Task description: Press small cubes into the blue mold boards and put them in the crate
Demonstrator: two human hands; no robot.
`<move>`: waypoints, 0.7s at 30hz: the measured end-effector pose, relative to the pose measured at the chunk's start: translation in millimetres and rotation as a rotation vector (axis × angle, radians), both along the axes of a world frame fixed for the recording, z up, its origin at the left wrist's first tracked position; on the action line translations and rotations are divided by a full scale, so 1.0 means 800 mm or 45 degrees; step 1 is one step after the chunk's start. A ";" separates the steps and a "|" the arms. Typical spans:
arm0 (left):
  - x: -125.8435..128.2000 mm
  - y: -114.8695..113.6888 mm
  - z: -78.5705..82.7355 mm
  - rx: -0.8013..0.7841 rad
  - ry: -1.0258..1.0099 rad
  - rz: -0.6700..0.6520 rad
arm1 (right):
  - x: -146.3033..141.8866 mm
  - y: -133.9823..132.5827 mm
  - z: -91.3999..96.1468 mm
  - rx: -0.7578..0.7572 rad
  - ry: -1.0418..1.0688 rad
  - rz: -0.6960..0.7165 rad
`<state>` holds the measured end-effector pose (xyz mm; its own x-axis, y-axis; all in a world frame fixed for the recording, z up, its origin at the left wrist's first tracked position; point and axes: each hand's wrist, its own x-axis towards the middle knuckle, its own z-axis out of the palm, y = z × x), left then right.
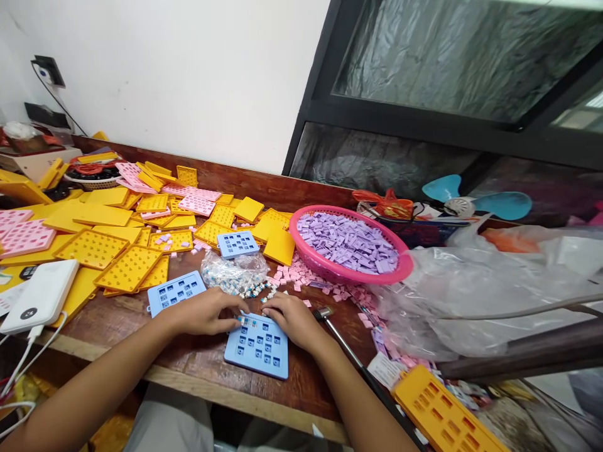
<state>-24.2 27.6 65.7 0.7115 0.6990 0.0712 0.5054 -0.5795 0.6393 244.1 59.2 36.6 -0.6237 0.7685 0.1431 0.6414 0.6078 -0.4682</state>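
Observation:
A light blue plastic plate with rows of square holes (257,346) lies on the wooden table in front of me. My left hand (205,312) rests at its upper left corner, fingertips curled over the edge. My right hand (294,320) sits at its upper right, fingers bent inward. Small objects may lie under the fingertips, but they are too small to tell. Just above my hands is a clear plastic bag of small white and blue pieces (234,273). Loose pink pieces (294,277) lie scattered beyond my right hand.
Two more blue plates (176,293) (238,244) lie nearby. Yellow and pink perforated plates (92,249) are piled at left. A pink basket (348,245) holds lilac pieces. A metal rod (362,367) lies beside my right arm. A white power bank (40,295) and large plastic bag (452,295) flank the table.

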 end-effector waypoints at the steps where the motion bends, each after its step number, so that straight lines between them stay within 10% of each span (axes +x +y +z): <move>1: 0.002 -0.003 0.000 0.031 0.022 0.015 | 0.004 0.002 0.000 0.003 -0.006 -0.023; 14: 0.015 -0.014 -0.011 0.284 0.112 -0.009 | 0.021 0.004 0.011 -0.028 -0.054 -0.072; 21: 0.020 -0.019 -0.014 0.284 0.054 -0.078 | 0.029 -0.002 0.017 -0.295 0.345 -0.137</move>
<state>-7.9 12.5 54.3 0.7578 0.6247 0.1884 0.4886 -0.7347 0.4706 267.3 57.4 50.2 -0.5007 0.8590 0.1065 0.5297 0.4014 -0.7472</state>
